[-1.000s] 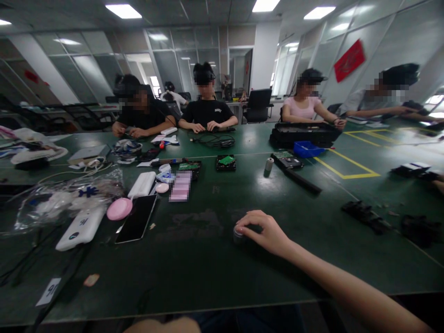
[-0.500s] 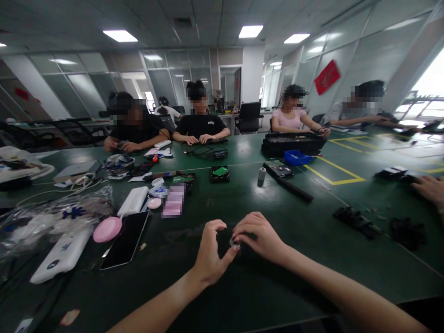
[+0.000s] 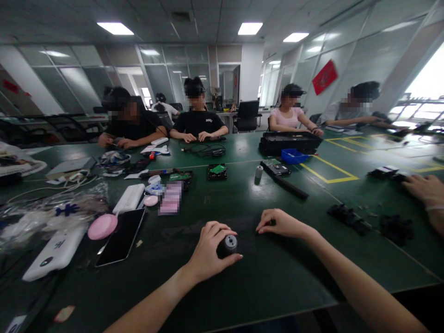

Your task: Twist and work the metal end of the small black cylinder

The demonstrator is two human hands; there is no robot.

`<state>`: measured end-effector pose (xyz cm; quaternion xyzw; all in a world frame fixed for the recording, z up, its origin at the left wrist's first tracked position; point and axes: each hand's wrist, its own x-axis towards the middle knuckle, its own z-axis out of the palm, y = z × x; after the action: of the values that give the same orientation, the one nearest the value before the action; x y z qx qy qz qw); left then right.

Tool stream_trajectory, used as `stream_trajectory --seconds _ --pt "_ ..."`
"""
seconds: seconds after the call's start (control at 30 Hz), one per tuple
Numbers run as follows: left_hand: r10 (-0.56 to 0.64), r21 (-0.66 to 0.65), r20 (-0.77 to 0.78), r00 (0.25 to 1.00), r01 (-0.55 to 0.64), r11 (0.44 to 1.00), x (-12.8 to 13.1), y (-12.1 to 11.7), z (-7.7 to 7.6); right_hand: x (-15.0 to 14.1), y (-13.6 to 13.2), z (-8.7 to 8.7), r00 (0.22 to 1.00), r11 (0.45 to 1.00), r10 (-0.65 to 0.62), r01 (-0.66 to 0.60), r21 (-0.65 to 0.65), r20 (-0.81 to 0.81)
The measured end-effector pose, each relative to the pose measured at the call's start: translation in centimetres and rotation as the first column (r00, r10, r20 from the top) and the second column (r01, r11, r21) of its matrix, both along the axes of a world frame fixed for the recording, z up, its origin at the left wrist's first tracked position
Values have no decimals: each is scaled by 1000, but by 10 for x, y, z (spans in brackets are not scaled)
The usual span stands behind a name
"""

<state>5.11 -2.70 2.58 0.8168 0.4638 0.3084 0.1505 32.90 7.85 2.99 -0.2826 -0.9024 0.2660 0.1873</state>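
My left hand [image 3: 208,249] is wrapped round a short dark cylinder with a silver round end [image 3: 231,242], which faces up and has a small dark hole at its centre. To the right, apart from it, my right hand [image 3: 282,223] is low over the table with its fingertips pressed together. A small dark patch shows between those fingers, and I cannot make out what they hold, if anything. Farther back a small silver cylinder [image 3: 259,173] stands upright on the green table [image 3: 222,286].
To my left lie a black-screened tablet [image 3: 121,238], a pink round case [image 3: 103,226], a white power bank [image 3: 55,254] and plastic bags. Farther out are hard drives [image 3: 217,171] and a blue tray [image 3: 293,156]. Black parts [image 3: 348,219] and another person's hand [image 3: 421,187] are at right.
My right hand has moved right, away from my left hand. The cylinder's silver end now shows clearly in my left hand, whose fingers have curled round it.
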Motion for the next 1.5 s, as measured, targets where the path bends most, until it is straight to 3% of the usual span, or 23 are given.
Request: stream_trajectory --seconds 0.37,0.57,0.77,1.2,1.5 --pt "29 -9 -49 998 -29 1000 -5 3 -4 -4 -2 -4 998 996 -62 61 -71 -14" --pt "20 -40 -54 998 -22 999 -6 5 -10 -47 -30 -5 961 984 -180 175 -42 -211" --pt "20 -34 -43 999 -22 999 -6 8 -15 -82 -58 -1 943 993 -114 106 -42 -313" --pt "23 -38 -17 1000 -24 999 -5 8 -18 -81 -61 1 968 995 -90 100 30 -236" --pt "15 -36 -18 1000 -16 999 -6 8 -20 -78 -64 4 970 998 -63 68 12 -233"
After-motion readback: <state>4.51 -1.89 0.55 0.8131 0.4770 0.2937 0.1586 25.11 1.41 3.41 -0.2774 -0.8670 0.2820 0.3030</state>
